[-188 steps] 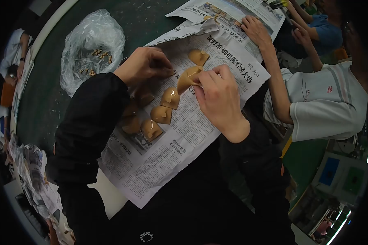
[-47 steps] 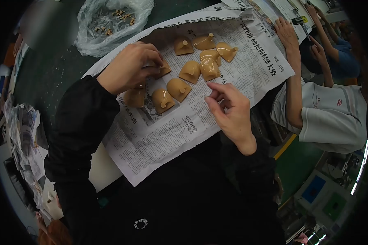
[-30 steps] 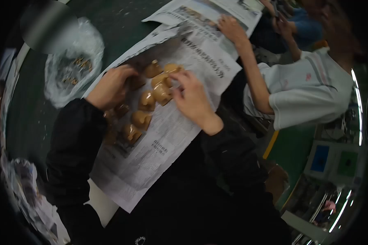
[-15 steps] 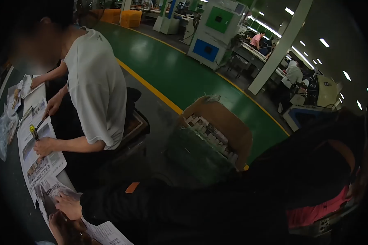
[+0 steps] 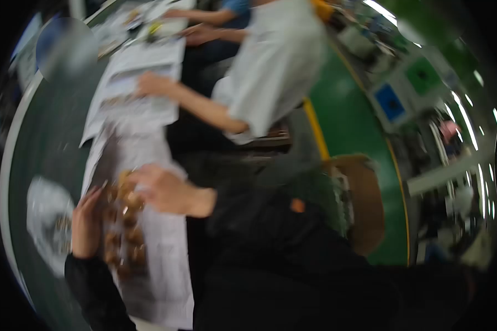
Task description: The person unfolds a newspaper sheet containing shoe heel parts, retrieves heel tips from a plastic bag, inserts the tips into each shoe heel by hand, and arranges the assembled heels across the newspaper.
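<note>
Several small, shiny brown-orange pieces lie in rows on the newspaper sheet; blur hides what kind they are. Over the upper end of these rows is my right hand, with its fingers down at the pieces. Motion smears those fingers, so I cannot tell whether they grip one. My left hand stands along the left side of the rows, its fingers stretched out and nothing visible in them.
A clear plastic bag with small parts lies on the green table at left. Beyond my sheet, a co-worker in a white shirt reaches a hand over another newspaper. An open cardboard box stands right.
My view has swung left and down toward the table. The brown pieces and my left hand now show more fully. My right hand has moved from the paper to the pieces.
</note>
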Tool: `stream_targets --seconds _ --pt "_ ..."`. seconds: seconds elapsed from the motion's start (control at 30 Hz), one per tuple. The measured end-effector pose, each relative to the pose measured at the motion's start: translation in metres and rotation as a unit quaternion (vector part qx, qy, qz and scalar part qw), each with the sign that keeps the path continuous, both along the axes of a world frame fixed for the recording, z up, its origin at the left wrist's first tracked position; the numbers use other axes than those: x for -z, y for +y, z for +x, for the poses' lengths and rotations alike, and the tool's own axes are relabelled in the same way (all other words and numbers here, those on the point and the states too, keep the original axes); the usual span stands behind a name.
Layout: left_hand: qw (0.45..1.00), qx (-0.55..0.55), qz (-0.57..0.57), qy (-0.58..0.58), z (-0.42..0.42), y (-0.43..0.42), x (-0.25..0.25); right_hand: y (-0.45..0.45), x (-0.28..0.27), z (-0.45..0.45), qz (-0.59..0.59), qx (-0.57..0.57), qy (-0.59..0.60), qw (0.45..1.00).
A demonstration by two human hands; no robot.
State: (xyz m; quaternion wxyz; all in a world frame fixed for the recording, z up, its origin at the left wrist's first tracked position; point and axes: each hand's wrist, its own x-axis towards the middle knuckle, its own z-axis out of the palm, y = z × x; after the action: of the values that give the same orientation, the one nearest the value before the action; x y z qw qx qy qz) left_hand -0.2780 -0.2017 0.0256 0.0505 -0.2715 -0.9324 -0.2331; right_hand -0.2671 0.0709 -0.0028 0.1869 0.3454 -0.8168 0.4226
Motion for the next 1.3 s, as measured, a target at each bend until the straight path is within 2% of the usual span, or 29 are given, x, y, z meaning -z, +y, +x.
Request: stream_targets --seconds 0.03,0.07,0.17,0.23,0.3,0.37,0.43,0.5,0.53,0.6,0.83,0.93,0.97,1.0,1.1,1.17,1.23,1.3 --pt "0.999 -0.031 -0.010 0.007 0.016 -0.005 -0.008 0.009 0.000 0.007 -0.015 -0.004 -0.062 0.998" --pt "0.997 -0.077 -0.012 0.003 0.029 -0.014 -0.007 0.019 -0.004 0.014 -0.010 -0.015 -0.070 0.997" --pt "0.987 -0.158 -0.021 0.006 0.060 -0.041 -0.003 0.044 -0.013 0.026 0.015 -0.037 -0.048 0.998" --pt "0.973 -0.189 -0.100 0.090 0.074 -0.053 -0.005 0.052 -0.016 0.027 0.020 -0.022 -0.042 0.999" --pt "0.964 -0.221 -0.107 0.100 0.088 -0.069 0.006 0.056 -0.013 0.021 0.023 -0.017 -0.015 0.999" --pt "0.951 -0.300 -0.017 0.067 0.096 -0.068 0.005 0.054 -0.011 0.019 0.020 -0.018 -0.046 0.999" --pt "0.945 -0.322 0.009 0.056 0.102 -0.082 0.014 0.050 -0.013 0.018 0.030 -0.020 -0.058 0.998" --pt "0.934 -0.353 0.033 -0.038 0.107 -0.100 0.020 0.045 -0.017 0.018 0.037 -0.048 -0.046 0.997" --pt "0.931 -0.360 0.033 -0.040 0.108 -0.106 0.022 0.042 -0.018 0.018 0.041 -0.069 -0.031 0.996" --pt "0.920 -0.359 0.128 -0.097 0.106 -0.117 0.025 0.039 -0.018 0.020 0.046 -0.087 -0.037 0.994" --pt "0.910 -0.376 0.050 -0.166 0.087 -0.134 0.025 0.033 -0.040 0.021 0.066 -0.110 -0.052 0.990" --pt "0.911 -0.369 0.072 -0.168 0.090 -0.136 0.028 0.034 -0.053 0.025 0.065 -0.127 -0.082 0.986" --pt "0.903 -0.364 0.107 -0.202 0.094 -0.138 0.028 0.033 -0.053 0.028 0.068 -0.133 -0.083 0.985" --pt "0.893 -0.358 0.142 -0.233 0.097 -0.137 0.025 0.033 -0.052 0.031 0.084 -0.167 -0.081 0.979" --pt "0.883 -0.328 0.153 -0.300 0.114 -0.131 0.007 0.032 -0.044 0.042 0.110 -0.226 -0.084 0.964" --pt "0.883 -0.310 0.171 -0.308 0.122 -0.132 0.001 0.033 -0.036 0.046 0.154 -0.295 -0.104 0.937" --pt "0.884 -0.286 0.190 -0.316 0.124 -0.138 0.006 0.033 -0.027 0.053 0.156 -0.297 -0.113 0.935" --pt "0.825 -0.310 0.298 -0.368 0.124 -0.152 0.015 0.033 -0.025 0.056 0.158 -0.314 -0.134 0.927"
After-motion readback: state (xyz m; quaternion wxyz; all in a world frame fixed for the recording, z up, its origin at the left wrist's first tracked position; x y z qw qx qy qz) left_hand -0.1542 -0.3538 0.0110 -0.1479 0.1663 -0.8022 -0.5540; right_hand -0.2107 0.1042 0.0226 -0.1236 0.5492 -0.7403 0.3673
